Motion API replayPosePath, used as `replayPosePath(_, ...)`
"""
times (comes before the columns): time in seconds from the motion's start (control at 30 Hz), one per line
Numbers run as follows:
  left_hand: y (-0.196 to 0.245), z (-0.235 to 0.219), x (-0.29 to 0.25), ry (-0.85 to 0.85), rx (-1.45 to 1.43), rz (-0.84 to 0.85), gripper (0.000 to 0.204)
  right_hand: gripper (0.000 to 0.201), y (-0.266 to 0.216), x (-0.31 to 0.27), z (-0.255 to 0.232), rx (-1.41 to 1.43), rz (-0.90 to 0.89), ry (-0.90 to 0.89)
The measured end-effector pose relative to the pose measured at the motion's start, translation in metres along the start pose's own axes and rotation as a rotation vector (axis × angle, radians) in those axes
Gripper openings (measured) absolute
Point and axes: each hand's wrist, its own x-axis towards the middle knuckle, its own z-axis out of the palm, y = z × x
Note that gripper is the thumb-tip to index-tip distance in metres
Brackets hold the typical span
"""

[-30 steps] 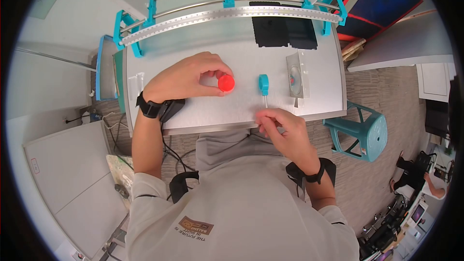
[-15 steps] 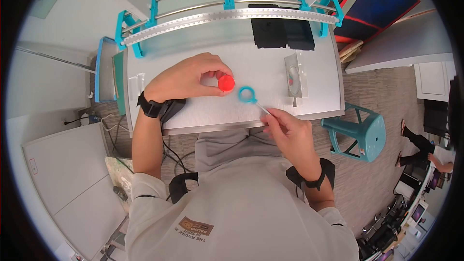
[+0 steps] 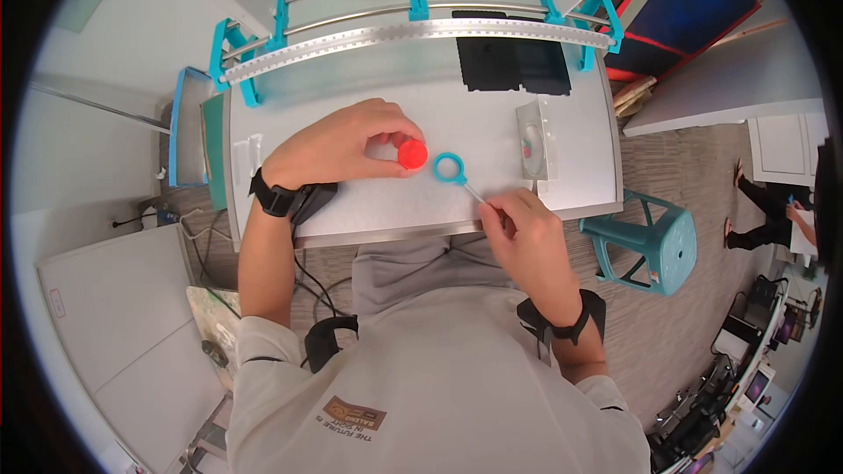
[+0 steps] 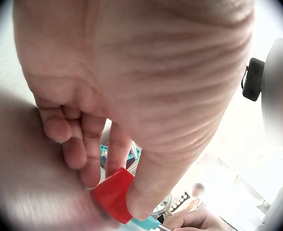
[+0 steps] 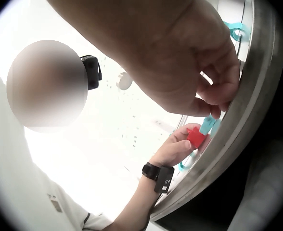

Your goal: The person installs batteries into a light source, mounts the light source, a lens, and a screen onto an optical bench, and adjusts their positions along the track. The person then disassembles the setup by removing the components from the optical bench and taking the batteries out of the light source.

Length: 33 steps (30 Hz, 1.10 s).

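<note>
A small red cap-like object (image 3: 413, 154) is pinched between the thumb and fingers of my left hand (image 3: 351, 142), low over the table. Up close in the left wrist view, the red piece (image 4: 116, 195) shows between thumb and index finger, the other fingers curled loosely. My right hand (image 3: 530, 241) pinches the thin handle of a teal ring (image 3: 450, 168) near the table's front edge. The ring's round opening stands just right of the red piece, with a small gap in the head view. In the right wrist view the teal part (image 5: 208, 125) appears beside the red one.
A teal-bracketed frame with rods and a ruler bar (image 3: 351, 39) spans the back. Black sheets (image 3: 514, 54) lie beneath its right part. A clear-windowed box (image 3: 533, 147) stands at the right. A teal stool (image 3: 659, 250) is off the right edge; a person is farther right.
My right hand has turned the teal ring from edge-on to face-on and brought it leftward, nearer the red piece. My left hand has barely moved.
</note>
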Motion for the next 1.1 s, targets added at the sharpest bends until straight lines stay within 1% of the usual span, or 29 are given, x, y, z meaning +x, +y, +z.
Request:
replayPosePath(0.1, 0.001, 0.000, 0.000, -0.007, 0.002, -0.008, 0.032, 0.009, 0.004, -0.004, 0.000, 0.042, -0.011, 0.024)
replayPosePath(0.17, 0.002, -0.001, 0.001, -0.010, 0.008, -0.015, 0.032, 0.009, 0.007, -0.008, -0.003, 0.170, -0.021, 0.037)
replayPosePath(0.2, 0.002, 0.000, 0.001, -0.013, 0.015, -0.021, 0.032, 0.009, 0.007, -0.011, -0.006, 0.171, -0.020, 0.037)
replayPosePath(0.27, 0.002, 0.001, 0.001, -0.014, 0.010, -0.020, 0.032, 0.014, 0.008, -0.015, -0.012, 0.652, 0.554, -0.232)
replayPosePath(0.3, 0.001, 0.000, 0.002, -0.012, 0.008, -0.018, 0.031, 0.014, 0.009, -0.014, -0.012, 0.654, 0.553, -0.227)
replayPosePath(0.37, 0.002, 0.000, 0.003, -0.010, 0.012, -0.015, 0.031, 0.022, 0.012, -0.013, -0.011, 0.969, 0.613, -0.341)
replayPosePath(0.4, 0.003, 0.000, 0.002, -0.006, 0.014, -0.014, 0.031, 0.022, 0.013, -0.013, -0.009, 0.971, 0.611, -0.338)
replayPosePath(0.47, 0.004, 0.001, 0.001, -0.002, -0.001, -0.028, 0.031, 0.030, 0.013, -0.011, -0.007, 1.089, 0.739, -0.383)
replayPosePath(0.5, 0.004, 0.000, 0.001, 0.004, -0.019, -0.044, 0.030, 0.030, 0.014, -0.011, -0.006, 1.090, 0.735, -0.379)
replayPosePath(0.57, 0.003, 0.000, 0.001, 0.004, -0.004, -0.034, 0.030, 0.032, 0.014, -0.011, -0.006, 1.139, 0.725, -0.396)
replayPosePath(0.7, 0.003, 0.000, 0.002, 0.005, -0.017, -0.021, 0.030, 0.031, 0.013, -0.005, -0.006, 1.137, 0.681, -0.401)
replayPosePath(0.93, 0.003, -0.001, 0.000, 0.007, -0.011, -0.039, 0.032, 0.029, 0.014, -0.005, -0.003, 1.111, 0.702, -0.341)
replayPosePath(1.1, 0.004, -0.003, 0.000, -0.036, -0.008, -0.025, 0.040, 0.029, 0.016, -0.005, -0.003, 1.114, 0.697, -0.339)
